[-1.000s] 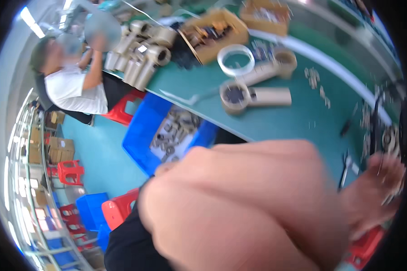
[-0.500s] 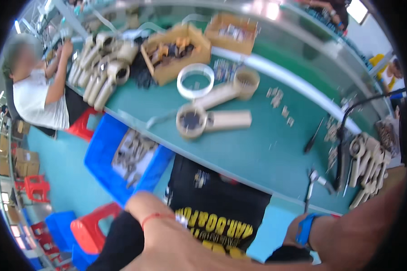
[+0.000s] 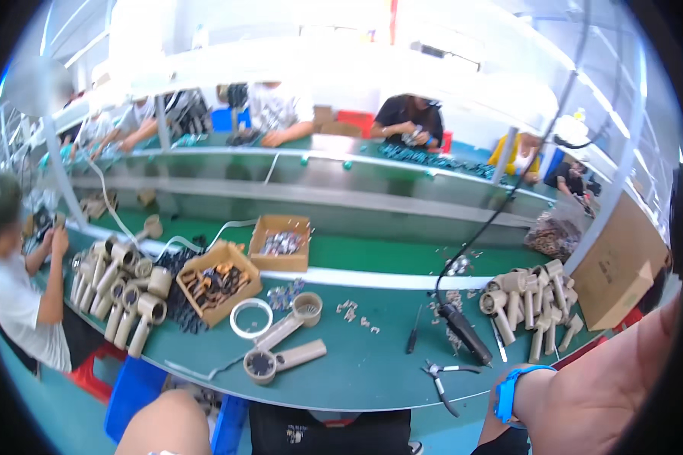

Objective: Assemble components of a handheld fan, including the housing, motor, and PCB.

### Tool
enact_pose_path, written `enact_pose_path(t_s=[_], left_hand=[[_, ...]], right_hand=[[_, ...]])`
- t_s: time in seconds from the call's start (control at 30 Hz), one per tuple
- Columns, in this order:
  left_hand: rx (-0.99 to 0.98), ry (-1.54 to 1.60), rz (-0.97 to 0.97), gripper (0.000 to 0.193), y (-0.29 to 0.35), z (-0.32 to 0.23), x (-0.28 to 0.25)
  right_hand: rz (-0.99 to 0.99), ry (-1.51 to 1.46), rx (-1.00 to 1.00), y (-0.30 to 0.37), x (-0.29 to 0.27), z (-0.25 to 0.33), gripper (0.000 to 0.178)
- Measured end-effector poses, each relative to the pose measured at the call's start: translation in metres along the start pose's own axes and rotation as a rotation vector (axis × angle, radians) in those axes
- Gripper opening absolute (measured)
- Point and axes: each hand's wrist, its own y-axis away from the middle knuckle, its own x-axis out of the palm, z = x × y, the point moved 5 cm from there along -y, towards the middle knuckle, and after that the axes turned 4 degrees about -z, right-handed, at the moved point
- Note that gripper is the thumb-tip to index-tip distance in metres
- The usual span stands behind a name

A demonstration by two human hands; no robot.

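Note:
My left hand (image 3: 167, 425) is low at the bottom edge, in front of the blue crate (image 3: 133, 394); its fingers do not show. At lower right, my right hand (image 3: 495, 431) hangs below the bench edge beneath a blue wristband (image 3: 511, 394), fingers hidden. Nothing can be seen in either hand. Nearest the right one on the green bench (image 3: 364, 379) lie cutting pliers (image 3: 442, 383) with dark handles. Left of centre rest a beige round-headed housing with a handle (image 3: 300, 354), a second such housing (image 3: 308, 309) and a white ring (image 3: 251, 318).
Beige housings are piled at left (image 3: 118, 288) and right (image 3: 535, 299). A black electric screwdriver (image 3: 465, 335) on a cable, a slim screwdriver (image 3: 413, 331) and small clips (image 3: 349, 309) lie between. Behind stand two parts boxes (image 3: 218, 284) (image 3: 281, 243). A person (image 3: 30, 303) works at left.
The view has tilted up, bringing the far bench and other workers into sight. My left hand and forearm have dropped toward the lower edge. The housings and pliers appear unmoved on the bench.

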Motion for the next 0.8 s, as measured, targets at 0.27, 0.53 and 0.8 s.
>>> enact_pose_path(t_s=[0.27, 0.53, 0.8], left_hand=[[0.144, 0.009, 0.154, 0.019, -0.01, -0.021, 0.029], [0.188, -0.094, 0.14, 0.019, 0.02, -0.033, 0.038], [0.089, -0.107, 0.163, 0.02, 0.024, -0.025, 0.037]], right_hand=[[-0.072, -0.099, -0.258, -0.016, 0.176, -0.049, 0.034], [-0.089, -0.295, -0.322, 0.019, 0.095, -0.098, 0.033], [-0.147, -0.339, -0.314, 0.027, 0.197, -0.101, 0.031]])
